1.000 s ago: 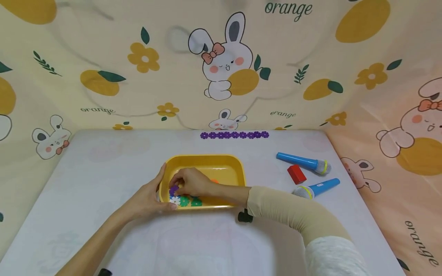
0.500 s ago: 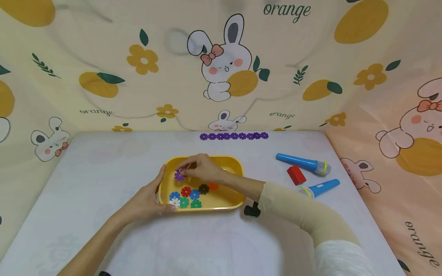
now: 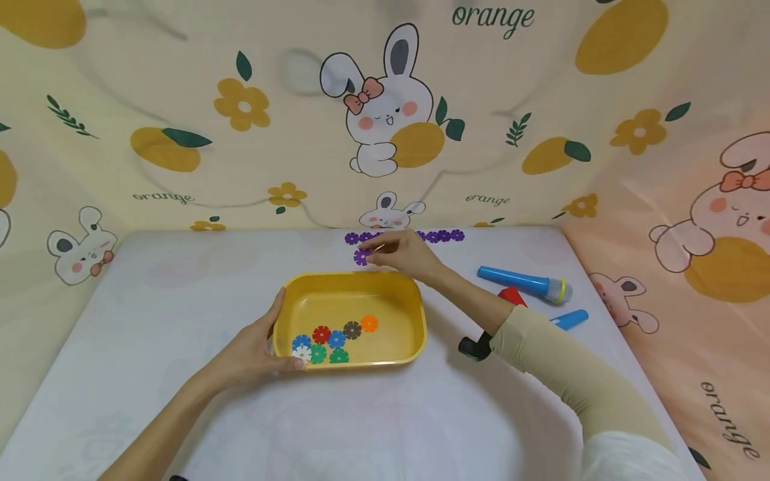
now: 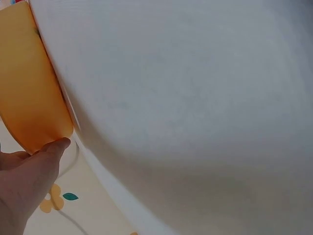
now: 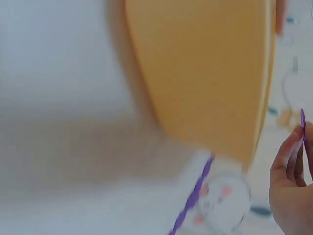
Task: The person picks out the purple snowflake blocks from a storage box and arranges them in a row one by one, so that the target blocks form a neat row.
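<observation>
A yellow plastic tray stands mid-table. My left hand grips its left end, thumb over the near rim and fingers along the side; the left wrist view shows this hand at the tray's corner. Between thumb and fingertips my right hand pinches a purple snowflake disc, just beyond the tray's far rim. In the right wrist view the disc appears edge-on. Behind that hand a row of purple snowflake discs lies along the table's back edge, partly hidden by it.
Inside the tray lie several discs, among them a red one, an orange one and a white one. At the right are a blue toy microphone, a second one and a red block, the latter two partly behind the right arm.
My right hand has lifted the purple disc out of the tray and carried it away and right, past the far rim. The left hand keeps its grip on the tray.
</observation>
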`<state>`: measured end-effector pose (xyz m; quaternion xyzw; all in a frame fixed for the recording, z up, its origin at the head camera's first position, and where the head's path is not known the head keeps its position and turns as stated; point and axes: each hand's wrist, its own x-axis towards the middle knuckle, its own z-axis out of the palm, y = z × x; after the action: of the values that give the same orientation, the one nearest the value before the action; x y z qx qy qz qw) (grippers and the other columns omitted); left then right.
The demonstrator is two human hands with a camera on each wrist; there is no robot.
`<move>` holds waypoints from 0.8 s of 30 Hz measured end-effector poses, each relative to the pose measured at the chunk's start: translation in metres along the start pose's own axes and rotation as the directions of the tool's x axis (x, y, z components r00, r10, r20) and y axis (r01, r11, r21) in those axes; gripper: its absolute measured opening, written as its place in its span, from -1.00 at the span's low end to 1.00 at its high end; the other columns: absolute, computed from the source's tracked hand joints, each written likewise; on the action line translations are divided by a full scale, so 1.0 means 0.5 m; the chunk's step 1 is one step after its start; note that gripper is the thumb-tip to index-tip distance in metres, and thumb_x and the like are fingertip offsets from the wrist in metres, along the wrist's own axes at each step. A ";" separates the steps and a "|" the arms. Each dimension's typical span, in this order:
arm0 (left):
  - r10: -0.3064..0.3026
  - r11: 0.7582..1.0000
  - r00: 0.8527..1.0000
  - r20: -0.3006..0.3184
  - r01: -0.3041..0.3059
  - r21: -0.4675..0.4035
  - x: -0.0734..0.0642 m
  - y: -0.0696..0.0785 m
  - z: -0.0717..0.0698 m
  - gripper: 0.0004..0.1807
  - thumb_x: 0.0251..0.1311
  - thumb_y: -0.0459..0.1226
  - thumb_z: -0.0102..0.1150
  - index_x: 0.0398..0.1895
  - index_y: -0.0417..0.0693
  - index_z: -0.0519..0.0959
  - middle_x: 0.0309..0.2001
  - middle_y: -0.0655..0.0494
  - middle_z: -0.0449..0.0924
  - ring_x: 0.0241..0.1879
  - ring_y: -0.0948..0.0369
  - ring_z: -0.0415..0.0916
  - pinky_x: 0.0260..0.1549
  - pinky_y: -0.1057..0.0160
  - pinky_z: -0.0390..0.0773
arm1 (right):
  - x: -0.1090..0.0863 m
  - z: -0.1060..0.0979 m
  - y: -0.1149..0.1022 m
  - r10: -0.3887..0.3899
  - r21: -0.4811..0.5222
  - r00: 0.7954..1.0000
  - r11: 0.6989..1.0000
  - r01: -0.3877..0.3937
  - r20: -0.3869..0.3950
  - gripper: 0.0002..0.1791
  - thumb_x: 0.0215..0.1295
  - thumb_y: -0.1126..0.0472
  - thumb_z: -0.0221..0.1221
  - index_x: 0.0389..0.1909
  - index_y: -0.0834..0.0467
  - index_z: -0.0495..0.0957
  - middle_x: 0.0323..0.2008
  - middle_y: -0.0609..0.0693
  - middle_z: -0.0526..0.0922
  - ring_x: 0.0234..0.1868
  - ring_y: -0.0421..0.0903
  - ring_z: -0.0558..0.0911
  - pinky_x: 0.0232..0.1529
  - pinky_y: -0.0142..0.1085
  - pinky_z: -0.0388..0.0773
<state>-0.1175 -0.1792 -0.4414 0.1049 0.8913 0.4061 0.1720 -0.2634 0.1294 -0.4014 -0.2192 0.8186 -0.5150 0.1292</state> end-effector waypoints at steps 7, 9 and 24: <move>0.010 1.000 1.000 -0.003 -0.010 0.003 0.003 0.000 0.002 0.42 -0.09 0.13 0.52 0.61 0.06 -0.35 0.55 -0.19 -0.03 0.47 -0.23 0.03 0.30 -0.28 0.24 | -0.004 -0.104 0.034 0.063 -0.007 0.994 0.998 -0.064 -0.093 -0.66 0.24 0.25 0.37 0.05 0.14 0.70 0.01 0.01 0.69 -0.12 -0.04 0.68 -0.06 -0.33 0.67; 0.005 1.000 1.000 -0.005 -0.005 0.001 0.001 0.000 0.002 0.43 -0.11 0.13 0.53 0.61 0.05 -0.34 0.56 -0.18 -0.02 0.48 -0.22 0.03 0.31 -0.27 0.24 | -0.006 -0.128 0.051 0.084 -0.009 0.988 0.996 -0.086 -0.129 -0.66 0.23 0.23 0.37 0.05 0.10 0.70 0.01 -0.01 0.70 -0.10 -0.05 0.68 -0.04 -0.31 0.67; -0.008 1.000 1.000 -0.003 0.008 -0.004 -0.002 0.002 -0.001 0.42 -0.10 0.08 0.55 0.61 0.04 -0.33 0.55 -0.21 -0.03 0.47 -0.24 0.02 0.32 -0.29 0.19 | -0.032 -0.266 0.185 0.240 0.013 0.919 0.969 -0.248 -0.314 -0.62 0.32 0.23 0.30 0.14 0.17 0.62 0.05 0.15 0.67 -0.03 -0.03 0.60 0.20 0.01 0.51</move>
<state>-0.1169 -0.1790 -0.4401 0.1004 0.8911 0.4076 0.1723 -0.3286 0.2761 -0.4270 -0.0328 0.8564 -0.5120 0.0580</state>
